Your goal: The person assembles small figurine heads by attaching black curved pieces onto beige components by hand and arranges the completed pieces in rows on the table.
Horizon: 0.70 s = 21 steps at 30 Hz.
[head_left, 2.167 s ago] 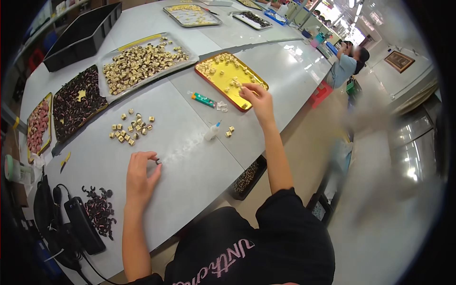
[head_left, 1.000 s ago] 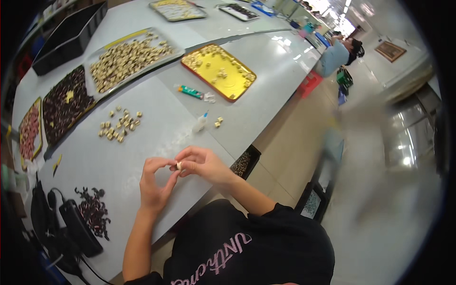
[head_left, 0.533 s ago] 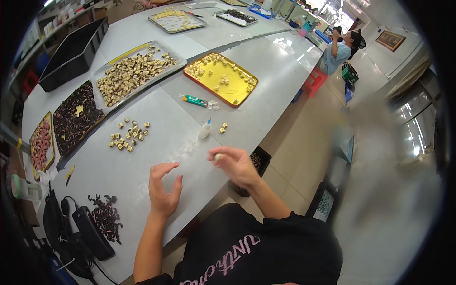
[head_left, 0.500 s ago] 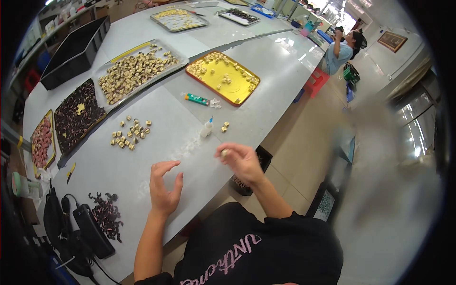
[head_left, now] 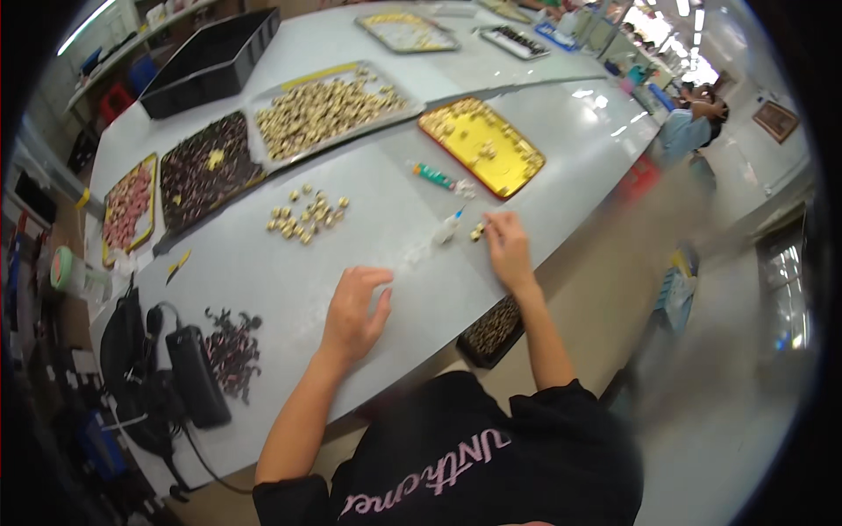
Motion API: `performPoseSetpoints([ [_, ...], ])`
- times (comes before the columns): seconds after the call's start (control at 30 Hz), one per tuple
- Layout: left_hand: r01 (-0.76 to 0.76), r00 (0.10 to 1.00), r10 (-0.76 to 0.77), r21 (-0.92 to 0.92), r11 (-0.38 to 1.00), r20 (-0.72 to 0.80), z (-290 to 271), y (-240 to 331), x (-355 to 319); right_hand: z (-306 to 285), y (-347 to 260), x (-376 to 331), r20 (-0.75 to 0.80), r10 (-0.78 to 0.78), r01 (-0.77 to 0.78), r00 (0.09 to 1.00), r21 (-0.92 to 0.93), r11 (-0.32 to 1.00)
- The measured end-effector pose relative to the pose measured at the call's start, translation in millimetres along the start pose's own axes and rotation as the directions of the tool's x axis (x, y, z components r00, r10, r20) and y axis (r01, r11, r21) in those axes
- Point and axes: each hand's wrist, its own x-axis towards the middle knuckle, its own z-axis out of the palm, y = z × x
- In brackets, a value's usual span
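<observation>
My left hand (head_left: 355,307) rests flat on the white table (head_left: 263,289) with fingers spread and nothing in it. My right hand (head_left: 507,250) reaches forward to a small cluster of tan pieces (head_left: 478,232) by the table's edge, its fingertips touching them. A small white bottle (head_left: 447,226) lies just left of that cluster. A loose pile of tan pieces (head_left: 307,215) sits farther left. Beyond the right hand stands a yellow tray (head_left: 504,162) with a few pieces on it, and a green tube (head_left: 431,175) lies beside it.
A grey tray of tan pieces (head_left: 324,110), a dark tray (head_left: 206,167) and a tray of pink pieces (head_left: 127,206) line the far side. A black bin (head_left: 210,61) stands behind. Dark parts (head_left: 232,346) and a black device (head_left: 193,377) lie near left. A person (head_left: 693,127) stands far right.
My right hand has moved from near my left hand forward to the small cluster by the bottle. My left hand has stayed flat on the table.
</observation>
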Motion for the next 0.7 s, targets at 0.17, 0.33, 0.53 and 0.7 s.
performPoseSetpoints([
  [0.17, 0.072, 0.994, -0.076, 0.047, 0.996, 0.081, -5, 0, -7, 8, -18, 2, 0.055, 0.069, -0.071, 0.996, 0.036, 0.997],
  [0.33, 0.069, 0.991, -0.076, 0.063, 0.996, 0.107, -4, 2, -5, 6, -21, 3, 0.163, -0.064, 0.079, 0.984, -0.085, 0.993],
  [0.53, 0.07, 0.988, -0.081, 0.083, 0.994, 0.135, -5, -4, -4, 9, -18, 4, 0.184, -0.085, 0.097, 0.979, -0.059, 0.994],
  [0.7, 0.054, 0.985, -0.068, 0.091, 0.994, 0.156, -5, -2, -4, 13, -19, 9, 0.16, 0.014, 0.01, 0.987, -0.148, 0.989],
])
